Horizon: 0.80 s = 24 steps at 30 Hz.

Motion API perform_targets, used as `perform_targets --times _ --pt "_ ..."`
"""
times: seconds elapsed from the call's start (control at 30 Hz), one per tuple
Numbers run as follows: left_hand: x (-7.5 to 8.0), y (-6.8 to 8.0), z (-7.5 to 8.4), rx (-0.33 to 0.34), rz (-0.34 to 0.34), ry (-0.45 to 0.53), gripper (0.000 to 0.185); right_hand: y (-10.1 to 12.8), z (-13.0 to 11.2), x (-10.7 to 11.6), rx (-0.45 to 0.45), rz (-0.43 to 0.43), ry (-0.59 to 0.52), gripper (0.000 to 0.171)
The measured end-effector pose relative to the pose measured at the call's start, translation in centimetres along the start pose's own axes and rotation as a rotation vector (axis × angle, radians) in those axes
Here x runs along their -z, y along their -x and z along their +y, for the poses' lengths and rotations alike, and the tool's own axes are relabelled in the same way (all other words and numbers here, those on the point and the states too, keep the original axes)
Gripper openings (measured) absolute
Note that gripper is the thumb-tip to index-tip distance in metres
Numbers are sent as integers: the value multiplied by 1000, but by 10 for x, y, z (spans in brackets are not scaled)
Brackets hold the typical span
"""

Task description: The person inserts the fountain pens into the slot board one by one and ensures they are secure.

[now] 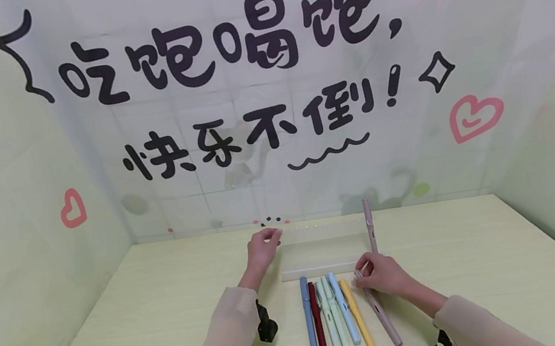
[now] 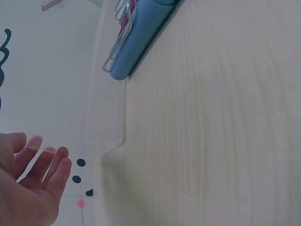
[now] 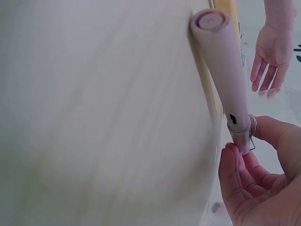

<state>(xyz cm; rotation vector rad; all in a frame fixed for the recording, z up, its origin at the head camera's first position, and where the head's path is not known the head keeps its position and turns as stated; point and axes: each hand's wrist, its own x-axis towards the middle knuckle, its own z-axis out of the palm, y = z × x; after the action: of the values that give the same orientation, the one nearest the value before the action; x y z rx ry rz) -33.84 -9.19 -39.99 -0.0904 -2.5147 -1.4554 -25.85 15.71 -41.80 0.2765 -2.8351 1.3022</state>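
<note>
From the head, faces forward and down, well back, over the pale wood-grained table point(image 1: 161, 333) and white printed backdrop point(image 1: 281, 197). From the left wrist, turned sideways, faces past the bare left hand point(image 2: 30, 193), close to a slim steel-blue pen point(image 2: 141, 40). From the right wrist, also sideways, looks from very near along a slim mauve pen point(image 3: 223, 75); shares the left hand with both other views.

It looks like a small tabletop booth. Printed walls point(image 1: 271, 201) (pink hearts point(image 1: 476, 117), black Chinese lettering point(image 1: 269, 120)) enclose a pale wood-grain table point(image 1: 169, 313).
</note>
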Motion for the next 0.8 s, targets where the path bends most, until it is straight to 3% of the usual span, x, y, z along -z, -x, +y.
perform_targets --times 0.8 --pt "-1 -1 -1 5 4 -1 25 -11 -7 9 17 43 -127 21"
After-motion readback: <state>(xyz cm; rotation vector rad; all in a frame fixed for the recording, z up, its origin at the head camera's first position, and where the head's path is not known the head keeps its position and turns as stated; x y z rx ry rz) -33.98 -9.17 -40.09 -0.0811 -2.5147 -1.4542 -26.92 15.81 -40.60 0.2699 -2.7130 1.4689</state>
